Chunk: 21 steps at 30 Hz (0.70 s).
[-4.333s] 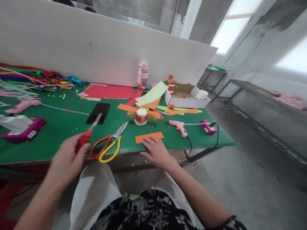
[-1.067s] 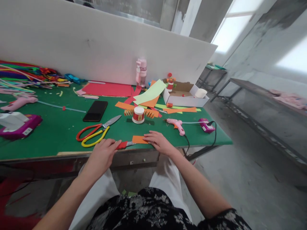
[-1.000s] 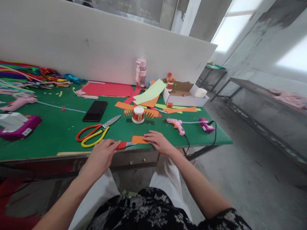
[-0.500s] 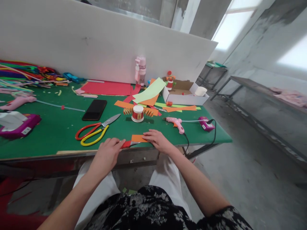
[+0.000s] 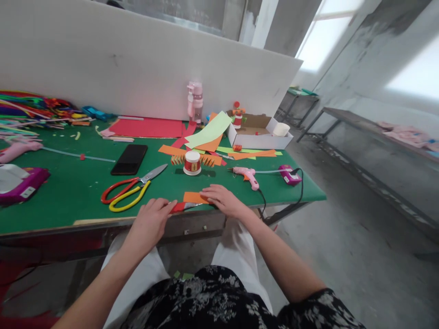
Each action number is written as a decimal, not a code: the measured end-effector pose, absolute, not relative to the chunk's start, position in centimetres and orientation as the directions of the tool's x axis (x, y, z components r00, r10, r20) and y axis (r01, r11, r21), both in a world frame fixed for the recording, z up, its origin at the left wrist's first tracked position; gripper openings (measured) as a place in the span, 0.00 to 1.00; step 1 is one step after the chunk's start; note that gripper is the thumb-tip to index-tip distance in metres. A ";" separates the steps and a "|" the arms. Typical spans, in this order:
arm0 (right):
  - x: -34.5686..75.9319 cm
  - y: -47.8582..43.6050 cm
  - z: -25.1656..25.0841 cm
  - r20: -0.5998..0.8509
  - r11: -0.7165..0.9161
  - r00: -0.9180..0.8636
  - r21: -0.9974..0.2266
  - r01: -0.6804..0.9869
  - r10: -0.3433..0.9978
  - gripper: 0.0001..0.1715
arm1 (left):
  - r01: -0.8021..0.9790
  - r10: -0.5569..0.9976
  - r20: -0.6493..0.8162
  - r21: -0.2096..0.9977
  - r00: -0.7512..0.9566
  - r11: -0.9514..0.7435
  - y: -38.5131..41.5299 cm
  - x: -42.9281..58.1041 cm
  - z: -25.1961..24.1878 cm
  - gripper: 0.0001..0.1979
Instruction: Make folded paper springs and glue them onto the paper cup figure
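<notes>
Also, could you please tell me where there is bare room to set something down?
A wide gap, barring specks, lies between the left purple box and scissors. A smaller one sits between the cup and right pink glue gun. It's crowded behind the cup with paper strips, and at the front around left hand, orange strip and right hand.

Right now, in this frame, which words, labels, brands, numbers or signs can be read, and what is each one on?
No text can be read with certainty.
Paper cup: gold marks on its red band, too small to read.
Left purple box: small dark marks on a white patch, unreadable.
Phone: dark screen, no lettering visible.
Red-handled blade and orange paper strip: no lettering I can make out.
</notes>
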State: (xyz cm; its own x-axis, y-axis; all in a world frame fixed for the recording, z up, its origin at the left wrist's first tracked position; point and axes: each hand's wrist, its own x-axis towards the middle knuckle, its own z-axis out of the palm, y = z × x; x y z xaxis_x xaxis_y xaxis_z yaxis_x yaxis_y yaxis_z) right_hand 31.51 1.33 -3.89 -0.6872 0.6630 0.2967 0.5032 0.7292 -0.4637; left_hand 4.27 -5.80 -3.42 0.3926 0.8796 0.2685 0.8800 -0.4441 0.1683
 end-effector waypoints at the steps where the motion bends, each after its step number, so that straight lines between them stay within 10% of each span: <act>1: 31.9 1.4 -3.7 0.308 0.734 -0.687 -0.468 0.493 0.658 0.22 | 0.878 0.878 0.265 0.166 0.398 -0.448 -5.7 4.2 -3.4 0.21; 21: 33.6 1.5 -4.6 0.323 0.771 -0.713 -0.408 0.488 0.622 0.17 | 0.899 0.885 0.250 0.095 0.394 -0.427 -6.1 5.6 -2.9 0.19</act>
